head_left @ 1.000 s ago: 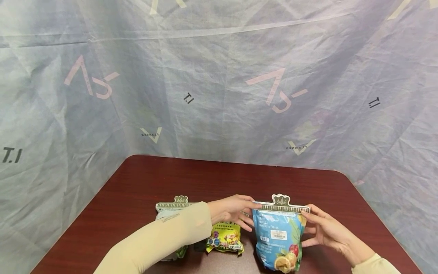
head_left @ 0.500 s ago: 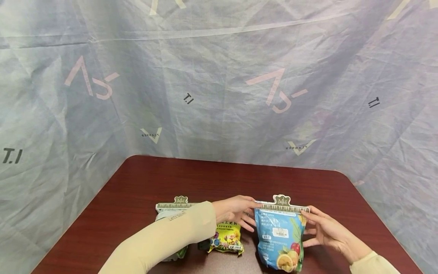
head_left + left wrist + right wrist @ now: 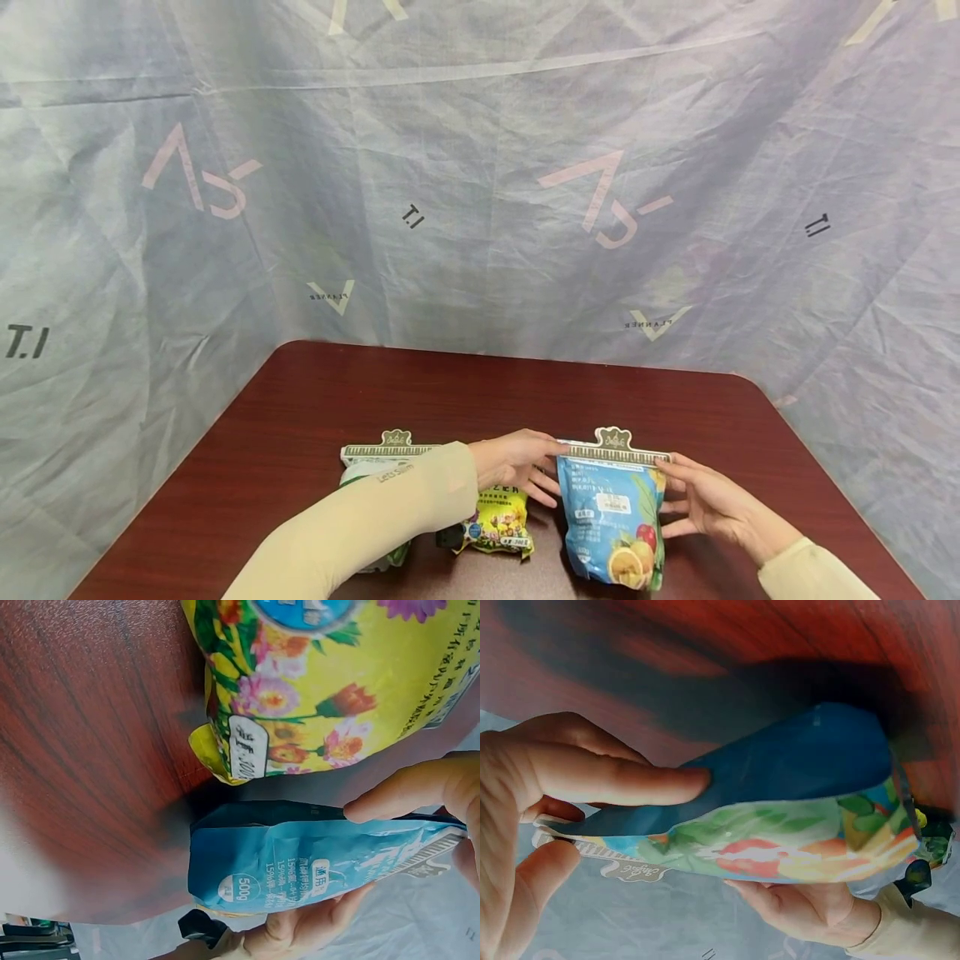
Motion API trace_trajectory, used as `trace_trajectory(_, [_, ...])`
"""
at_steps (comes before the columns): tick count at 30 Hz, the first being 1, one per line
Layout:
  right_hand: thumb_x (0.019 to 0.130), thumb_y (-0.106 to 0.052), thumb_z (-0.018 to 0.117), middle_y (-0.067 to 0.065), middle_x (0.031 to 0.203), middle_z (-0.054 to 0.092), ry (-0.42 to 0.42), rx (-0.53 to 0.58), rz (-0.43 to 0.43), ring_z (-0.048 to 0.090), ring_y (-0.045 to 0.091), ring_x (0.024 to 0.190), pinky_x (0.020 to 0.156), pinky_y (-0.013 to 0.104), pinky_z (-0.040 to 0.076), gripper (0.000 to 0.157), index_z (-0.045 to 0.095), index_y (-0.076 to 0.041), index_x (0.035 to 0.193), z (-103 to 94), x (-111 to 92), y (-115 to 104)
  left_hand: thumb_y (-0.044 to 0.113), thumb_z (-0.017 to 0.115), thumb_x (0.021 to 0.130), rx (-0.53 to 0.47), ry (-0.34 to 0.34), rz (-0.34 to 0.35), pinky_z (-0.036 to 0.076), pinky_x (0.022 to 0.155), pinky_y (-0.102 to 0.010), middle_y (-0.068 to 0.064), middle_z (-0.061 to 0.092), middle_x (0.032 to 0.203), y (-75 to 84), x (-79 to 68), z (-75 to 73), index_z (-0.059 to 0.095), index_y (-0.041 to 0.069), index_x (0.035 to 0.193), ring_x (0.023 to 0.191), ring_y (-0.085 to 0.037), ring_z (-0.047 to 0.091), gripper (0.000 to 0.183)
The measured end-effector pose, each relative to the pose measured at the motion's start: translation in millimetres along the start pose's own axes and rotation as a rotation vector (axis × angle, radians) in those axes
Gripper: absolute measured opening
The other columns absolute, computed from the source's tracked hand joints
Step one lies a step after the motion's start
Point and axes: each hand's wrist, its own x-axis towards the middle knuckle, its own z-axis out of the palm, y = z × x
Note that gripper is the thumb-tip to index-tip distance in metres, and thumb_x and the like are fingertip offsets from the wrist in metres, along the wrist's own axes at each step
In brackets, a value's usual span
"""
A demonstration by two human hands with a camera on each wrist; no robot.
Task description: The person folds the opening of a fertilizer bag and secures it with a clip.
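A blue pouch (image 3: 600, 521) printed with fruit stands upright at the right front, its top closed by a long striped clip (image 3: 615, 451). My left hand (image 3: 521, 461) pinches the left end of that clip. At the opposite end, my right hand (image 3: 712, 506) pinches the clip with the thumb in front, while other fingers lie along the pouch's side. The right wrist view shows one finger (image 3: 622, 778) against the pouch's dark blue side. Beside the pouch is a yellow flower-printed bag (image 3: 495, 523), its top hidden by my left hand.
Further left, another clip (image 3: 395, 440) tops a white and green bag (image 3: 360, 472), largely covered by my left sleeve (image 3: 382, 508). Everything stands on a dark red wooden table (image 3: 480, 387) with a grey cloth (image 3: 465, 208) hung behind and at the sides.
The blue pouch and its clip have shifted slightly left, and my right hand has moved with them. My left hand keeps nearly the same place. The yellow bag has hardly moved.
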Motion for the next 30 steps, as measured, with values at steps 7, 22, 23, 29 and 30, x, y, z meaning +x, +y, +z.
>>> trace_trajectory(7, [0.097,-0.035,0.041,0.003,0.104,0.056,0.011,-0.011,0.005,0.053,0.033,0.097,0.077,0.055,0.047,0.069,-0.009,-0.014,0.14,-2.9,7,3,0.028,0.053,0.093,-0.014,0.013,-0.039,0.05,0.07,-0.05,-0.038,0.037,0.127,-1.8,3.2,0.6,0.026,0.0,0.141,0.094,-0.045,0.058,0.062])
trace_trajectory(22, [0.095,-0.046,0.038,0.005,0.105,0.057,0.005,-0.01,0.075,0.055,0.031,0.101,0.08,0.051,0.047,0.042,0.04,-0.01,0.118,-9.3,15,7,0.041,0.052,0.09,-0.072,0.024,-0.086,0.047,0.077,-0.054,-0.038,0.027,0.134,-2.4,4.2,4.4,0.021,-0.006,0.139,0.104,-0.053,0.048,0.075])
trace_trajectory(23, [0.095,-0.047,0.038,0.005,0.105,0.057,0.009,-0.013,0.082,0.055,0.031,0.101,0.08,0.051,0.047,0.046,0.039,-0.007,0.118,-9.4,16,7,0.041,0.052,0.09,-0.071,0.023,-0.088,0.047,0.078,-0.054,-0.038,0.027,0.134,-3.0,4.5,4.6,0.02,-0.006,0.139,0.104,-0.053,0.048,0.075])
trace_trajectory(29, [0.095,-0.047,0.037,0.007,0.105,0.058,0.027,-0.028,0.092,0.055,0.031,0.1,0.08,0.051,0.047,0.051,0.038,-0.001,0.117,-9.9,19,10,0.04,0.051,0.091,-0.066,0.025,-0.089,0.046,0.08,-0.054,-0.038,0.026,0.134,-5.2,3.6,6.4,0.021,-0.007,0.138,0.106,-0.054,0.046,0.073])
trace_trajectory(30, [0.095,-0.047,0.037,0.007,0.105,0.058,0.026,-0.029,0.092,0.055,0.031,0.1,0.08,0.051,0.047,0.05,0.039,-0.002,0.116,-10.1,19,11,0.04,0.051,0.091,-0.063,0.026,-0.088,0.046,0.08,-0.054,-0.038,0.027,0.134,-5.0,3.4,6.8,0.022,-0.008,0.138,0.106,-0.054,0.046,0.073])
